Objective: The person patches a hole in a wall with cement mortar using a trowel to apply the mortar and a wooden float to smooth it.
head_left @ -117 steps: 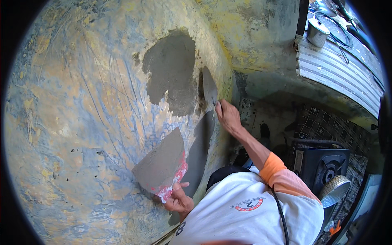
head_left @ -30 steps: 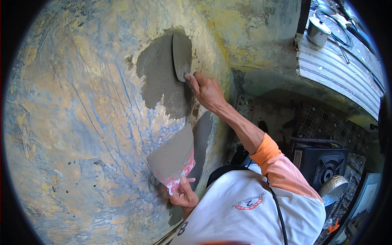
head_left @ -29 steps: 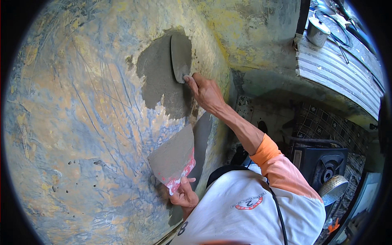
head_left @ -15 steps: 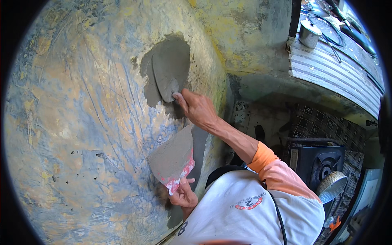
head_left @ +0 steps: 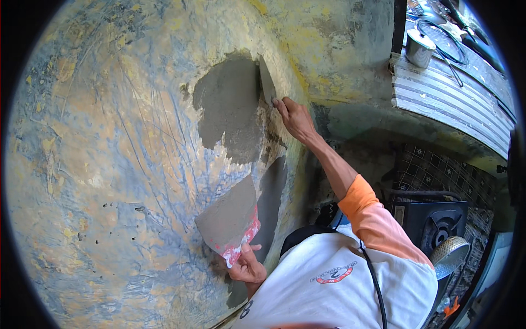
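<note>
My right hand (head_left: 296,119) is closed on the lower end of a thin, grey-coated trowel (head_left: 267,80). Its blade stands nearly edge-on at the right border of a smooth patch of wet grey mortar (head_left: 227,104) on the wall. Lower down, my left hand (head_left: 248,267) grips the bottom corner of a flat red-and-white mortar board (head_left: 249,231), thumb and fingers pinching it. Grey mortar (head_left: 227,211) covers most of the board, which is held tilted close to the wall. Behind it a second grey patch (head_left: 272,189) runs down the wall.
The mottled wall (head_left: 109,164) meets another wall (head_left: 334,49) at a corner. At upper right a ribbed ledge (head_left: 446,101) carries a lidded metal pot (head_left: 419,49) and a black cable (head_left: 449,41). A gas stove (head_left: 433,222) and a perforated metal strainer (head_left: 449,255) are at lower right.
My right hand has moved up and right with the trowel, from the middle of the upper patch to its right edge, turning the blade edge-on. My left hand and board have hardly moved.
</note>
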`<state>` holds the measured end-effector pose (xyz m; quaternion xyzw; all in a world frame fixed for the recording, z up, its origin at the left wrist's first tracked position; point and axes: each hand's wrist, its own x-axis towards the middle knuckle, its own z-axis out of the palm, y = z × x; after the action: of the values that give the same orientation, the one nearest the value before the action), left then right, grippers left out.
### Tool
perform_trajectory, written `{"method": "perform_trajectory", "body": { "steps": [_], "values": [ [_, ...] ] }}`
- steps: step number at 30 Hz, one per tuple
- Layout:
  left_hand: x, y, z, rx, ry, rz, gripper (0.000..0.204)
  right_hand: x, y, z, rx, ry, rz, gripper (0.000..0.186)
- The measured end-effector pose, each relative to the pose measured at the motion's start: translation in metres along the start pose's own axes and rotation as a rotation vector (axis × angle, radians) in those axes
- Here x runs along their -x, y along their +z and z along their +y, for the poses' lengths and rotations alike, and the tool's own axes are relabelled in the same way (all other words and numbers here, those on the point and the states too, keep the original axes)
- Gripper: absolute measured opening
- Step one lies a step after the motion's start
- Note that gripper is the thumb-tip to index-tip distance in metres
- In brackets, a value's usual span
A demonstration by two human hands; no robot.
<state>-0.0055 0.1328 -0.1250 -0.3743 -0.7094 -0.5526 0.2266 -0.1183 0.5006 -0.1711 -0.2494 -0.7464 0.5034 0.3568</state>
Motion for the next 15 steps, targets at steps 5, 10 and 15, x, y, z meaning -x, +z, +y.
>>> {"method": "perform_trajectory", "body": {
  "steps": [5, 10, 15],
  "values": [
    [-0.004, 0.003, 0.0, -0.011, 0.003, 0.014, 0.034, 0.013, 0.019, -0.051, -0.118, -0.005, -0.086, 0.049],
    [-0.009, 0.003, -0.005, -0.021, -0.004, 0.008, 0.034, 0.026, 0.02, -0.075, -0.062, -0.125, -0.071, 0.05],
    [-0.01, 0.0, -0.007, -0.014, 0.004, -0.055, 0.033, 0.037, 0.023, -0.086, -0.018, -0.212, -0.05, 0.047]
  ]
}}
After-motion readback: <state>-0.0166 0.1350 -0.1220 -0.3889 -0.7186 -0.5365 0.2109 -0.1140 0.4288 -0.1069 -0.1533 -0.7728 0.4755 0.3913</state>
